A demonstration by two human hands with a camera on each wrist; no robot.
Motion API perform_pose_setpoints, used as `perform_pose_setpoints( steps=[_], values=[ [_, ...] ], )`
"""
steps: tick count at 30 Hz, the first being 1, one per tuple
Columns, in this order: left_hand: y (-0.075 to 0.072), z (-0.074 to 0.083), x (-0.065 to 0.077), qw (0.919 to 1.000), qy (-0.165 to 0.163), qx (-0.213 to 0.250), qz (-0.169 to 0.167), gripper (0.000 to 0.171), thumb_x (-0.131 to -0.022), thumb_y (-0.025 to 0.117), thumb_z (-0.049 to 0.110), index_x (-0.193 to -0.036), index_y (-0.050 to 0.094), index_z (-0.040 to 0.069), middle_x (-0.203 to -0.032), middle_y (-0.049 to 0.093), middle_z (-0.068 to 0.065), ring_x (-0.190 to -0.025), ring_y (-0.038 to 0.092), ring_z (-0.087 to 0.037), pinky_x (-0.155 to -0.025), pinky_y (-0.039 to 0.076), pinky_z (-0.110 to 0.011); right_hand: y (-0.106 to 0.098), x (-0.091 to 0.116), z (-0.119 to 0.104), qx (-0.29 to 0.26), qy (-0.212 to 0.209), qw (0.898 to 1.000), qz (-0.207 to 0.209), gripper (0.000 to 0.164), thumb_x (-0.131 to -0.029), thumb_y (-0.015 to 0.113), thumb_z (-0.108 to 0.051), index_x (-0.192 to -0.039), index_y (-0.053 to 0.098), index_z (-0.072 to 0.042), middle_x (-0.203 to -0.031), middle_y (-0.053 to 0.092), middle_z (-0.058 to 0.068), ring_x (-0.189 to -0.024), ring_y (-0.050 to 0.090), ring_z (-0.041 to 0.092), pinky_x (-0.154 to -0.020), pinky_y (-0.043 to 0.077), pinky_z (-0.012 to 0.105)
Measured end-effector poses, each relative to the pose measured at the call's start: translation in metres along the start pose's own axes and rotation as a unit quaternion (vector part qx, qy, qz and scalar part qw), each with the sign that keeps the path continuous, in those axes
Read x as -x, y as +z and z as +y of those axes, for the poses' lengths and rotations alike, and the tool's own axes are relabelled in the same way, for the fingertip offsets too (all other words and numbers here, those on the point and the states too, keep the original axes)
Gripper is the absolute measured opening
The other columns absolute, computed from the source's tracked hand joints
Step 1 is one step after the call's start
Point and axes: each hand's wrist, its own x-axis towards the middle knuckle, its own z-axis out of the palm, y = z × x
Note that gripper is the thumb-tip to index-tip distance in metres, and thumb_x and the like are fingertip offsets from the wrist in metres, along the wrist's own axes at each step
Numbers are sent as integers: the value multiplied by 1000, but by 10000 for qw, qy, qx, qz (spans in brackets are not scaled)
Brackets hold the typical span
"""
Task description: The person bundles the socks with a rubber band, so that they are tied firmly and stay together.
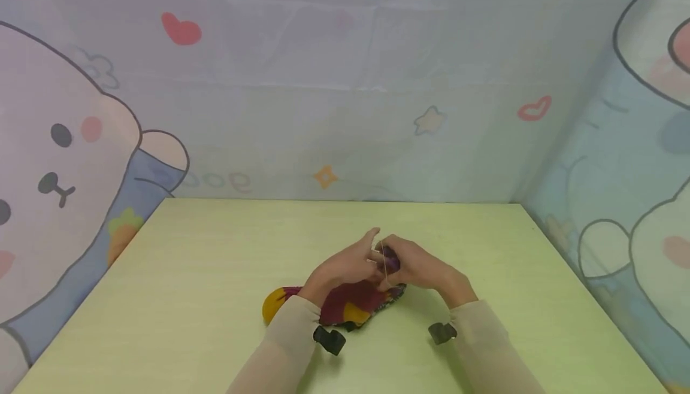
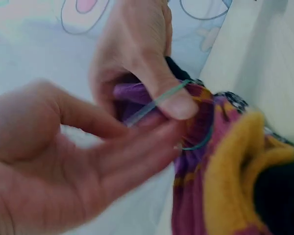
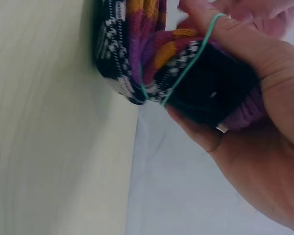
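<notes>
A knitted sock point(image 1: 345, 305) in maroon, mustard, purple and black lies under both hands; whether it is one sock or a pair cannot be told. My right hand point(image 1: 423, 265) grips its gathered purple and black end point(image 3: 193, 85). A thin green rubber band point(image 2: 159, 103) stretches taut across the right thumb and loops round the bunched knit. My left hand point(image 1: 347, 264) reaches in from the side, palm showing in the left wrist view, with its fingers point(image 2: 137, 154) fairly straight beside the right thumb. Blur hides exactly what their tips touch.
The sock's mustard toe point(image 1: 273, 305) points left on the pale yellow-green table point(image 1: 205, 250). Dark wrist cameras sit at both cuffs. Behind the table's far edge hangs a printed cloth backdrop point(image 1: 302, 112), with more cloth at both sides.
</notes>
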Motion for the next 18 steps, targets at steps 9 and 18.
perform_pose_setpoints(
  steps=[9,18],
  values=[
    [15,4,8,9654,-520,-2520,-422,36,-81,82,16,-106,59,5,-85,62,1,-74,61,-14,-70,51,-29,-6,7,8,399,-210,9990,-46,50,-78,83,-4,-121,58,0,-117,63,12,-103,59,22,-88,51,38],
    [22,10,9,9210,-829,-3763,-579,35,-74,90,22,-96,64,13,-86,60,5,-78,55,-12,-70,49,-29,-14,7,16,762,-481,9956,-264,17,-75,72,-2,-87,65,-11,-96,57,-2,-85,52,15,-75,48,31]
  ],
)
